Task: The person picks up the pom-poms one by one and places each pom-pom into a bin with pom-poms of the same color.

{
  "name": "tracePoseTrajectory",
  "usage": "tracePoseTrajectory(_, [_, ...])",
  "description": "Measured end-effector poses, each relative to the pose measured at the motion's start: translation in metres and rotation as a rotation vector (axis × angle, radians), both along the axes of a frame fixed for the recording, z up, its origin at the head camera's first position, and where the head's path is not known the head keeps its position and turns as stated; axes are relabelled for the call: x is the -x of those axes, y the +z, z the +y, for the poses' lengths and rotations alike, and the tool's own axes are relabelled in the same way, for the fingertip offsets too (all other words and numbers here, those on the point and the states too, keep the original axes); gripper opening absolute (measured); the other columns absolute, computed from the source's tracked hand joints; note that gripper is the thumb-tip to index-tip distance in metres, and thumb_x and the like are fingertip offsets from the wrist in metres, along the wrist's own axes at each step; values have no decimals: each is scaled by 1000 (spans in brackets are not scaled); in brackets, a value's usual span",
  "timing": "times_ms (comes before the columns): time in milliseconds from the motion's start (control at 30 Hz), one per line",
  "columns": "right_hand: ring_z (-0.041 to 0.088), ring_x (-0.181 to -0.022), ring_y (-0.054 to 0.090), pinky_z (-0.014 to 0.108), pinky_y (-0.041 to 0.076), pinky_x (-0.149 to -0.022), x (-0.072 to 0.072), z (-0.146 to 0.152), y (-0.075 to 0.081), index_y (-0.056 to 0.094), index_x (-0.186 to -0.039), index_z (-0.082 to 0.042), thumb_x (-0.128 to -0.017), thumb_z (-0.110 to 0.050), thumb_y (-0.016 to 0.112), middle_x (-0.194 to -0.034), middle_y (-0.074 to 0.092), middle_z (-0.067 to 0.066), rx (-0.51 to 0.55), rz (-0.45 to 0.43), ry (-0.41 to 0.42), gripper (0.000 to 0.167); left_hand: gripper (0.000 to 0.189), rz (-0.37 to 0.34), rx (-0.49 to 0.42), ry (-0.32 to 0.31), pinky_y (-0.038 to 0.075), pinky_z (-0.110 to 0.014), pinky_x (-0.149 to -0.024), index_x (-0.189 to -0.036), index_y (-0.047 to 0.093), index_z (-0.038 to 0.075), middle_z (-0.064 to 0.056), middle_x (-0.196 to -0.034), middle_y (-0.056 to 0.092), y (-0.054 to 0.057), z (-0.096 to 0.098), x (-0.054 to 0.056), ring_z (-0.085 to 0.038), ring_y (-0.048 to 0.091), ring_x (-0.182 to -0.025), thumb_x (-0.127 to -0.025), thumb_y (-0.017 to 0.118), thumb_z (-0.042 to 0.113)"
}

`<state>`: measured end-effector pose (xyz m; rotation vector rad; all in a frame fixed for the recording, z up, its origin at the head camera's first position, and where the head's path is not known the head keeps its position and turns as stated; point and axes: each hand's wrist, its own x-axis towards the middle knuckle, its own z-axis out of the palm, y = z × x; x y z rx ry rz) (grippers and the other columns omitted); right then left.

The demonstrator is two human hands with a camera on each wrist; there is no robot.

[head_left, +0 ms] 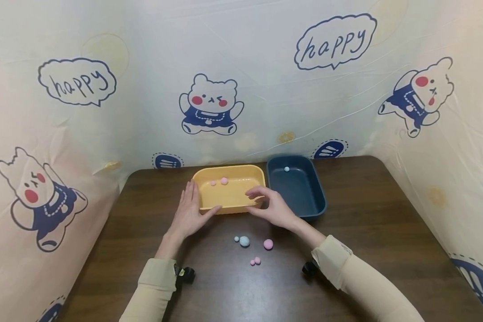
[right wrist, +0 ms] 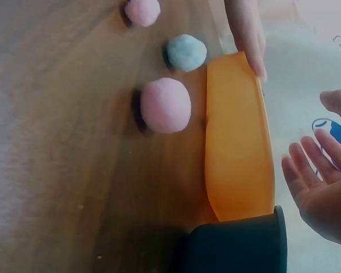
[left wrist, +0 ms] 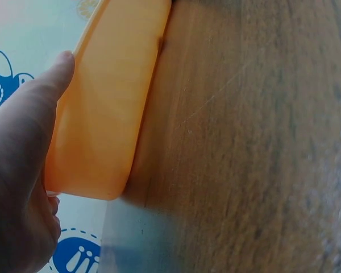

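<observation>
At frame centre, yellow tray (head_left: pixel 225 197) holds pink balls (head_left: pixel 224 181) | left hand (head_left: pixel 189 214), fingers straight, touches its left corner, likely steadying it | right hand (head_left: pixel 277 208) spread, empty, above its right corner | loose balls (head_left: pixel 244 241) below

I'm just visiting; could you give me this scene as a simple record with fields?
Left hand: touching the left end of the yellow tray, thumb at its near side
Right hand: over the yellow tray's right end, no ball visible in it
In yellow tray: two pink balls
In dark blue tray: one light blue ball
Loose on table: two light blue balls, three pink balls of differing sizes
Backdrop: cartoon bears, "happy" bubbles
</observation>
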<state>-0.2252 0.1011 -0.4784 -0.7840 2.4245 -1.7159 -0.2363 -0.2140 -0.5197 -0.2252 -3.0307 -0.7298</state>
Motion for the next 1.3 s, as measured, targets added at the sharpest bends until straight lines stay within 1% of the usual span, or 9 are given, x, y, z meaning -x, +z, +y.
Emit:
tracePoseTrajectory(167, [46, -125, 72, 67, 59, -107, -8, 2, -3, 67, -139, -4, -97, -12, 84, -139, 71, 23, -28, -6, 13, 47, 131, -9, 6, 3, 6, -59, -143, -175, 0, 0, -18, -187, -7, -1, -1, 0, -38, -5, -175, -95, 59, 84])
tracePoseTrajectory(367, [46, -131, 67, 68, 55, -114, -15, 9, -6, 67, -142, -9, -96, -14, 86, -145, 69, 22, -62, -3, 44, 50, 130, -6, 3, 0, 6, -59, -143, -176, 1, 0, -17, -187, -8, 0, 0, 1, -39, -3, -175, -95, 59, 84])
tracePoseTrajectory(500, [37, -130, 67, 63, 56, -115, -20, 14, -6, 67, -143, -10, -95, -13, 86, -145, 70, 16, -60, 8, 65, 52, 130, 2, 0, -1, 6, -59, -143, -176, 0, 1, -17, -187, -7, 0, -1, 1, -39, -2, -175, -95, 61, 83])
tracePoseTrajectory(600, [34, -130, 67, 59, 56, -117, -25, 18, -6, 67, -144, -10, -94, -13, 87, -144, 70, 11, -56, 14, 85, 53, 130, 0, -2, -4, 6, -60, -142, -176, -2, 2, -18, -187, -7, -1, -1, 1, -40, -2, -175, -95, 60, 83])
tracePoseTrajectory(733, [40, -136, 65, 57, 54, -120, -30, 24, -9, 66, -147, -11, -95, -13, 86, -147, 69, 10, -57, -1, 127, 56, 130, -2, -2, -5, 6, -61, -142, -176, -2, 2, -18, -187, -6, -2, 0, 1, -41, -1, -175, -95, 60, 83])
tracePoseTrajectory(900, [37, -144, 63, 59, 50, -124, -35, 31, -12, 61, -152, -11, -95, -14, 86, -155, 65, 11, -66, -50, 162, 63, 130, 5, -1, -5, 7, -60, -142, -176, 1, 1, -19, -187, -4, 0, 0, 0, -41, 0, -175, -95, 61, 82])
tracePoseTrajectory(1000, [34, -145, 63, 61, 49, -124, -37, 36, -14, 59, -154, -8, -95, -16, 86, -157, 63, 15, -74, -62, 182, 65, 129, 3, -1, -7, 7, -61, -142, -175, 2, 0, -19, -187, -4, -1, 0, 0, -41, 0, -175, -95, 61, 82])
tracePoseTrajectory(1133, [34, -145, 62, 62, 49, -123, -42, 43, -16, 58, -156, -8, -96, -18, 86, -158, 62, 19, -97, -69, 201, 67, 130, 4, 2, -7, 7, -61, -142, -175, 2, -1, -21, -186, -2, -2, 0, 1, -41, 0, -175, -95, 60, 83])
tracePoseTrajectory(1300, [37, -143, 61, 58, 51, -123, -48, 51, -19, 58, -155, -11, -96, -22, 86, -157, 63, 18, -119, -74, 197, 66, 130, 4, 2, 0, 7, -62, -142, -175, 2, 0, -20, -187, -2, -2, -1, 1, -41, -1, -175, -94, 60, 84])
